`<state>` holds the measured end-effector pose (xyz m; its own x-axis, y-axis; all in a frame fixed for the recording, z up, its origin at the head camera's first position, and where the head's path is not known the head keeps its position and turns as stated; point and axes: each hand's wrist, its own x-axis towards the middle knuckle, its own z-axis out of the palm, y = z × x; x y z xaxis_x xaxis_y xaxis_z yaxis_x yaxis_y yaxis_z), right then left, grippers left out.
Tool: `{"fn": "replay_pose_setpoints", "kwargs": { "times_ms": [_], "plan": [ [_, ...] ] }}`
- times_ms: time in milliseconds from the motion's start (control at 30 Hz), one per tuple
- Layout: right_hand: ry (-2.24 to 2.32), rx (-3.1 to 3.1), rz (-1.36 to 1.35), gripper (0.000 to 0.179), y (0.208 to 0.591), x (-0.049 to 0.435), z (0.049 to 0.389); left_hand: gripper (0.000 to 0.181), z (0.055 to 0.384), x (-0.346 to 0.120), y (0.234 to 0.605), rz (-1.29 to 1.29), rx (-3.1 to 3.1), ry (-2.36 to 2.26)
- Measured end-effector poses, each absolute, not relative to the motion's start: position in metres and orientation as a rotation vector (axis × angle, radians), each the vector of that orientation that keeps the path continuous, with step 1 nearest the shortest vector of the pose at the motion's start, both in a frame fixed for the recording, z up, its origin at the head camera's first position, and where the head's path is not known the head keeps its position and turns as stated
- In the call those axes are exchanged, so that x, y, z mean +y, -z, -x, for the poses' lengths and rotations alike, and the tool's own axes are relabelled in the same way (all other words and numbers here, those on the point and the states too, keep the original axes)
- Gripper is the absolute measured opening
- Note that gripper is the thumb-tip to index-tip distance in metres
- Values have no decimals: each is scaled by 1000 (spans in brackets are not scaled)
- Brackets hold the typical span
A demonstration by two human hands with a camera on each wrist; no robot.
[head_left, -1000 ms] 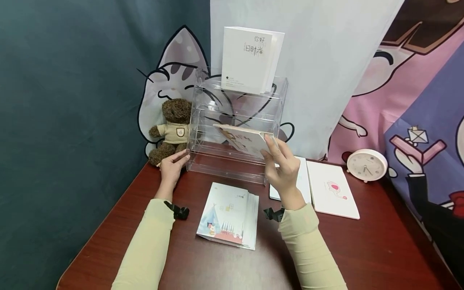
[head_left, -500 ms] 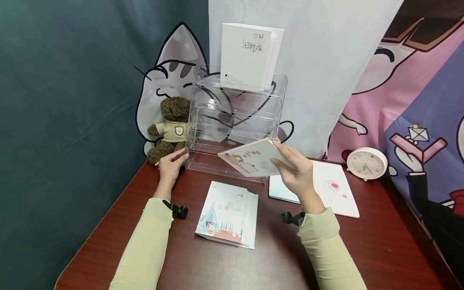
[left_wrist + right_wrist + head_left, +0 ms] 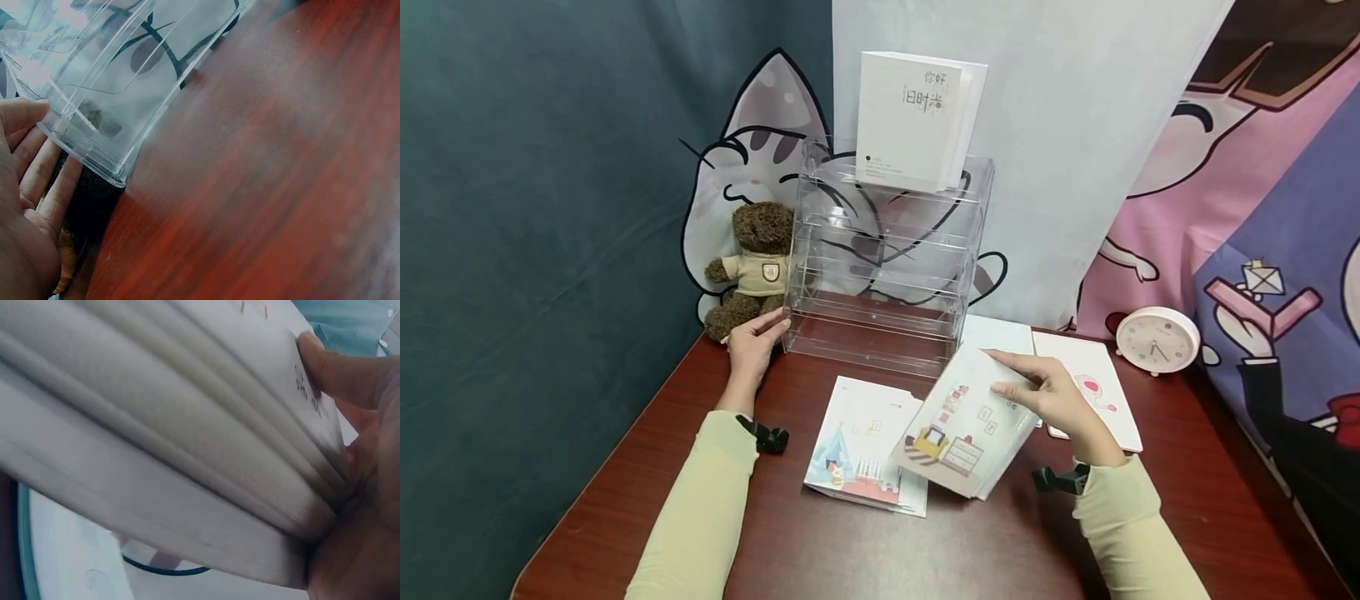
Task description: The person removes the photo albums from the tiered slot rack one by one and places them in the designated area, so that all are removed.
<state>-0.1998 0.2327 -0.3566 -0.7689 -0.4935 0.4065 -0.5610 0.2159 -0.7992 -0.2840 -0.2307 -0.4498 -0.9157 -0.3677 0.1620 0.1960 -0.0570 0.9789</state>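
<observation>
A clear plastic rack (image 3: 880, 250) stands at the back of the table. My left hand (image 3: 751, 350) touches its lower left side, and in the left wrist view the hand's extended fingers (image 3: 40, 169) meet the panel's edge. My right hand (image 3: 1060, 400) grips a stack of thin notebooks (image 3: 958, 425) by its upper right edge, thumb on the illustrated cover. Layered page edges of the stack (image 3: 175, 419) fill the right wrist view. The stack is tilted, its left corner overlapping another notebook pile (image 3: 861, 442) with a blue tent picture in the head view.
White notebooks (image 3: 883, 125) stand on the rack's top tier. A teddy bear (image 3: 760, 267) sits left of the rack. On the right lie a white notebook (image 3: 1000, 333), a notebook with a pink elephant (image 3: 1108, 408) and a round clock (image 3: 1157, 340).
My right hand has brought the notebook stack away from the front of the rack, down and to the right, turning its cover upward. The left hand stays at the rack's side.
</observation>
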Motion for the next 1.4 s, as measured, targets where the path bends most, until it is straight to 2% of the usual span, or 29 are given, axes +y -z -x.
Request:
{"fn": "replay_pose_setpoints", "kwargs": {
  "times_ms": [467,667,1167,1400],
  "plan": [
    [-1871,-2644,-1162,46,379,240,207,35,285,-229,452,-177,-1828,2049],
    [-1695,-2753,-1215,44,396,236,215,33,282,-228,451,-203,-1838,2032],
    [-1440,-2929,-1009,43,429,232,227,35,283,-230,449,-198,-1875,2020],
    [-1356,-2922,-1033,39,435,229,229,36,282,-229,449,-238,-1886,1993]
  ]
}}
